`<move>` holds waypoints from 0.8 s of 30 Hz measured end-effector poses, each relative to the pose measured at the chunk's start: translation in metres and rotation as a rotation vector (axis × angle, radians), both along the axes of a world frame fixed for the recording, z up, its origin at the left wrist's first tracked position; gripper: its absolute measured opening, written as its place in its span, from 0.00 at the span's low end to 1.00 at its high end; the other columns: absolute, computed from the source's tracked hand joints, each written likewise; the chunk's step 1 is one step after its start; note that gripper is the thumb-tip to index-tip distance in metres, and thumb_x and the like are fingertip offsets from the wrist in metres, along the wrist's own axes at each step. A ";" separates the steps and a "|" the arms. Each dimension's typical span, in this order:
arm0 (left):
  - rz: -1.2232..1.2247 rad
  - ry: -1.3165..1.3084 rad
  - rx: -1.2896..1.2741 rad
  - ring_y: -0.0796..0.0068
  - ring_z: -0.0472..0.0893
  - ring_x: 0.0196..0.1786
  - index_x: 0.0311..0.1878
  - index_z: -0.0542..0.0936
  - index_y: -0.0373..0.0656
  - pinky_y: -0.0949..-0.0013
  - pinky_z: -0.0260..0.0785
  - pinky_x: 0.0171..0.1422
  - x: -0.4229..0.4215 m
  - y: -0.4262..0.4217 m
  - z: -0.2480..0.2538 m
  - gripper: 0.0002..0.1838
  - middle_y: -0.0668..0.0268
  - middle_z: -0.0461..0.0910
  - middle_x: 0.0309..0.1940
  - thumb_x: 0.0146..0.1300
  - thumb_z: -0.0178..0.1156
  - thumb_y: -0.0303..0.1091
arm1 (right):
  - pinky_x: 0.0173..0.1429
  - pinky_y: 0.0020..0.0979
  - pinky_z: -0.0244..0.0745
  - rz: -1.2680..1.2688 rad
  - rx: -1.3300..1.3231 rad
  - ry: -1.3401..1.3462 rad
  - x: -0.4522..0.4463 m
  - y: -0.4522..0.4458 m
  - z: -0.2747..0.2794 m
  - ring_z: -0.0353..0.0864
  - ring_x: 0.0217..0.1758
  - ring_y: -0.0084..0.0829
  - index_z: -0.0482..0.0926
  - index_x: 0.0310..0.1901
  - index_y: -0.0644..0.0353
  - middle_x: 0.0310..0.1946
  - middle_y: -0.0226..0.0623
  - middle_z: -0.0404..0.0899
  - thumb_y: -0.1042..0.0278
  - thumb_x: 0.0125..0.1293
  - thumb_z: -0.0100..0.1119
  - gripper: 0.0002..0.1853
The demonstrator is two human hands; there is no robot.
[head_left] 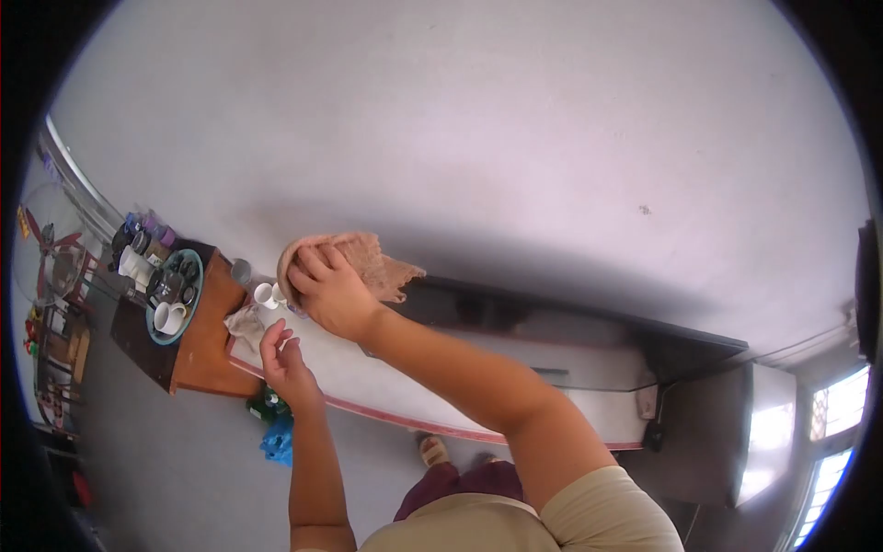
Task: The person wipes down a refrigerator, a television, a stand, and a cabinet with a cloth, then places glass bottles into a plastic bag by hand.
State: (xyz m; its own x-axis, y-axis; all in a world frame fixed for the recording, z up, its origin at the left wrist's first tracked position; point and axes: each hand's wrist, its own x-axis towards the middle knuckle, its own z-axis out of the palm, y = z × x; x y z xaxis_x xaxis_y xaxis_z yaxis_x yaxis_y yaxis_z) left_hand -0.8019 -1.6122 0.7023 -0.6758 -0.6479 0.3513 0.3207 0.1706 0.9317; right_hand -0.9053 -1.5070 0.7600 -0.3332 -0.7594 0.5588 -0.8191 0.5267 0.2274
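Observation:
My right hand (331, 293) is closed around a bunched brown cloth (377, 267), whose loose end spreads to the right. The cloth is up by the wall, at the left end of a long black screen (543, 322); whether it touches either one I cannot tell. Lower and to the left, my left hand (289, 370) is raised with its fingers loosely bent and apart, and nothing shows in it. Just beyond it are a white cup (265, 294) and a crumpled pale cloth (245, 326) at the left end of the white stand.
A brown wooden cabinet (210, 345) adjoins the stand on the left. It bears a teal tray (156, 337) with a white mug (169, 318) and dark glassware. A blue plastic bag (278, 440) is below. At right stands a large grey appliance (717, 432) near a bright window (839, 405).

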 end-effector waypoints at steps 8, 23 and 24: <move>-0.045 0.049 -0.063 0.78 0.71 0.48 0.49 0.74 0.38 0.75 0.65 0.53 0.005 0.043 0.013 0.14 0.65 0.72 0.47 0.60 0.50 0.19 | 0.66 0.46 0.58 0.061 0.015 0.065 0.025 0.111 -0.014 0.59 0.67 0.33 0.84 0.40 0.50 0.52 0.28 0.74 0.60 0.48 0.55 0.16; -0.072 0.001 -0.015 0.81 0.70 0.43 0.48 0.75 0.38 0.78 0.65 0.48 0.067 0.102 -0.024 0.17 0.67 0.72 0.47 0.56 0.47 0.14 | 0.51 0.44 0.66 -0.083 -0.447 0.129 0.126 0.281 -0.043 0.71 0.51 0.39 0.81 0.27 0.54 0.44 0.29 0.78 0.66 0.38 0.61 0.09; -0.057 -0.030 0.003 0.81 0.70 0.43 0.49 0.75 0.38 0.78 0.65 0.48 0.071 0.101 -0.024 0.18 0.67 0.73 0.45 0.55 0.47 0.14 | 0.50 0.44 0.66 -0.079 -0.468 0.117 0.130 0.274 -0.044 0.71 0.51 0.39 0.82 0.27 0.53 0.43 0.29 0.77 0.66 0.37 0.61 0.11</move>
State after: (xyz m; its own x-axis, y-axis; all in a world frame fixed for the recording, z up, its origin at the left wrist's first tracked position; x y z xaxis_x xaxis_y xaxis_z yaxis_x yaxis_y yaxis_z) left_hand -0.7307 -1.5109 0.6787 -0.7221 -0.6089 0.3283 0.3014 0.1502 0.9416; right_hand -0.7754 -1.2332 0.7163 -0.2940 -0.3928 0.8714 -0.7556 0.6538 0.0398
